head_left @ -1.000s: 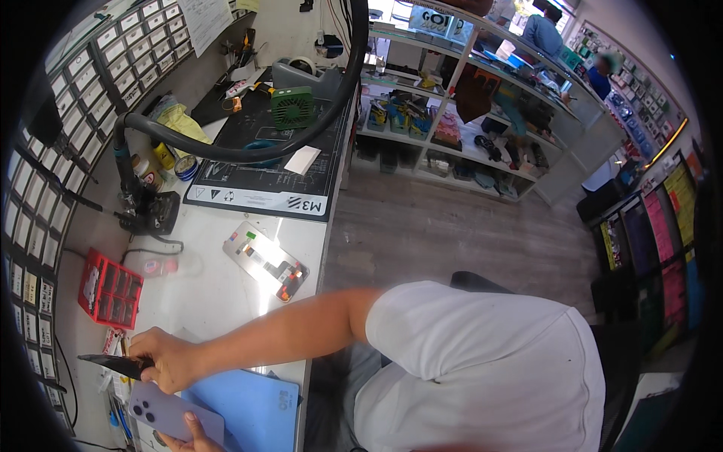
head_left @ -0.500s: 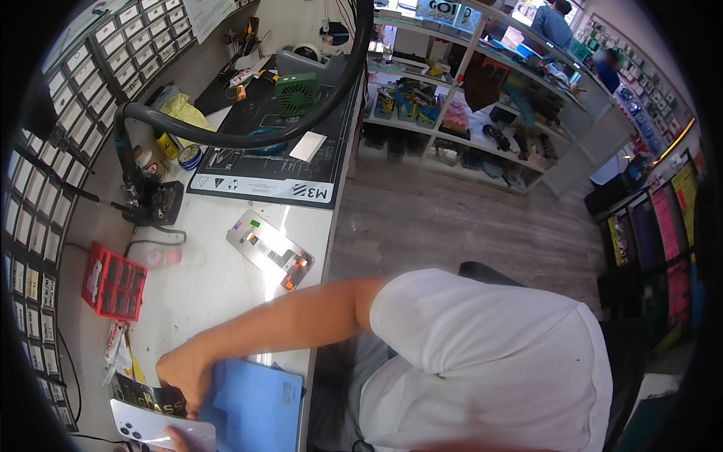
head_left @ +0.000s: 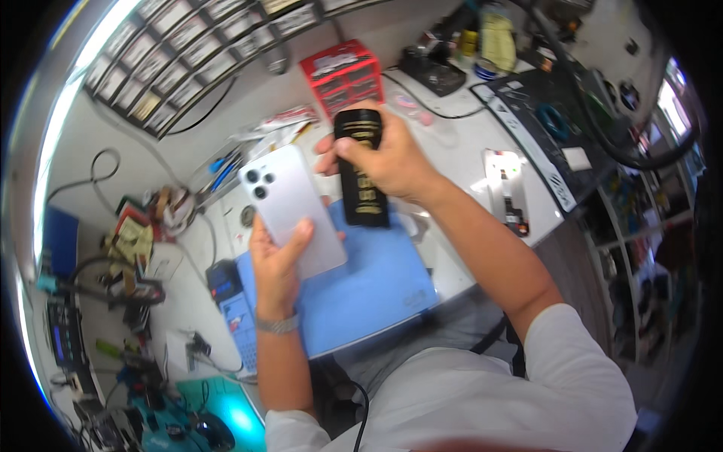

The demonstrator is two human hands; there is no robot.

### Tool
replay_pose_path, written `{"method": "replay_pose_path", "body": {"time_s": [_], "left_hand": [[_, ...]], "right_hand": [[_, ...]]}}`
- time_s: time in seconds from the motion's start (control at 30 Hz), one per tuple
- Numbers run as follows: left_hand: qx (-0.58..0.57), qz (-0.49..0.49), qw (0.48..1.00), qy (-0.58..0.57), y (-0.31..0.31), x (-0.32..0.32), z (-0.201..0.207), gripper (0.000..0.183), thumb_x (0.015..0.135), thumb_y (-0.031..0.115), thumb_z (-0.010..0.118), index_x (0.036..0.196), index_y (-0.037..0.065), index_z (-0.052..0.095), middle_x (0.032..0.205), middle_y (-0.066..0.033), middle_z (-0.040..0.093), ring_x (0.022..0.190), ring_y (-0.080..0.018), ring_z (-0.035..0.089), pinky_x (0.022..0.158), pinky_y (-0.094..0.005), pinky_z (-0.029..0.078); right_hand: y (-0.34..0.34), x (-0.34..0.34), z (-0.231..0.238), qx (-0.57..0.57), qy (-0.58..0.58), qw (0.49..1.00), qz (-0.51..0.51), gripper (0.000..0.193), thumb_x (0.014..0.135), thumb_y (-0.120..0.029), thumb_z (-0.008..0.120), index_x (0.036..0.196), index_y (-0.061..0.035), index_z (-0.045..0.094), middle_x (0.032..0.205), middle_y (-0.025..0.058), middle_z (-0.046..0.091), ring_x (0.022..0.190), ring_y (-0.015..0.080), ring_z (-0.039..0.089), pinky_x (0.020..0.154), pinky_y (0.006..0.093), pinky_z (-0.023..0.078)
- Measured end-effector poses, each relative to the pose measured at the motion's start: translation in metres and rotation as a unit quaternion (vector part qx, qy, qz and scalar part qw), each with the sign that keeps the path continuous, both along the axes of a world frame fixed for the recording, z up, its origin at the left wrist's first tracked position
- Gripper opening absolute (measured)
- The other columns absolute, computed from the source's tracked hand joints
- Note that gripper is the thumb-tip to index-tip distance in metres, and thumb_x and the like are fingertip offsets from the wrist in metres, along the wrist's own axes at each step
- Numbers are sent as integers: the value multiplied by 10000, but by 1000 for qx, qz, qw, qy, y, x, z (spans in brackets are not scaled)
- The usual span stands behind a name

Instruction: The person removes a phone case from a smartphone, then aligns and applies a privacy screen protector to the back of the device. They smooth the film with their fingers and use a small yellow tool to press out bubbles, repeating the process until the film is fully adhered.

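My left hand [head_left: 277,260] grips a white smartphone [head_left: 295,207], its back with several round camera lenses facing up. To the right of it, my right hand [head_left: 399,158] is closed around a flat black packet [head_left: 364,197] with gold lettering, thumb on top. The packet is upright in the picture and close to the phone, with a small gap between them. Both are held over a blue work mat [head_left: 361,309]. Slight motion blur softens the hands.
Beyond the packet stands a red small-parts drawer box [head_left: 343,79]. A phone screen assembly [head_left: 503,184] lies to the right, beside a black mat [head_left: 542,135]. Pens and tweezers [head_left: 220,172] lie at the left, near a small dark device [head_left: 224,279]. Labelled drawers [head_left: 184,60] line the wall.
The view has swung left, bringing both hands to the middle. The packet, earlier overlapping the phone's far edge, is now apart from it on the right. Both stay held.
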State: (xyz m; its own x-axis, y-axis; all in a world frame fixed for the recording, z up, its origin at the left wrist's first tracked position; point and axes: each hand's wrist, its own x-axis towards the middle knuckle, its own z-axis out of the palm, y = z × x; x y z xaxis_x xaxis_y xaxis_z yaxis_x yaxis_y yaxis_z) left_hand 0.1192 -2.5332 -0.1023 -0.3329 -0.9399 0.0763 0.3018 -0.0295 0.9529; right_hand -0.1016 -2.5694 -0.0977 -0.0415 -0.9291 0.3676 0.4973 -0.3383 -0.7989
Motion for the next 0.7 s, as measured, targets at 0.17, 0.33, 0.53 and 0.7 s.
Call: {"method": "replay_pose_path", "body": {"time_s": [0.17, 0.33, 0.53, 0.7], "left_hand": [[-32, 26, 999, -31, 0, -9, 3, 436, 996, 42, 677, 1375, 11, 463, 1167, -177, 695, 988, -266, 746, 870, -412, 645], [-47, 27, 995, -85, 2, -10, -6, 419, 1001, 18, 658, 1380, -7, 480, 1152, -130, 697, 966, -208, 739, 835, -339, 616], [-74, 46, 989, -120, 2, -13, -15, 346, 980, -11, 652, 1309, -23, 544, 1111, -115, 703, 930, -168, 730, 833, -311, 597], [-78, 60, 985, -143, 3, -14, -16, 329, 978, 0, 660, 1289, -28, 558, 1060, -110, 717, 920, -150, 723, 826, -305, 586]], "right_hand": [[10, 2, 12, -63, 361, 904, -219, 187, 981, -17, 645, 1166, 6, 659, 938, 118, 699, 755, 174, 677, 703, 310, 565], [9, 7, 1, -148, 369, 883, -250, 163, 953, -9, 678, 1115, -4, 692, 899, 81, 689, 695, 135, 625, 637, 280, 507], [7, 8, -4, -167, 383, 867, -271, 116, 907, 11, 698, 1023, 9, 705, 858, 97, 686, 661, 183, 648, 607, 303, 521], [6, 11, -7, -179, 379, 862, -284, 113, 884, 14, 719, 997, 3, 715, 831, 98, 682, 635, 186, 630, 582, 311, 512]]}}
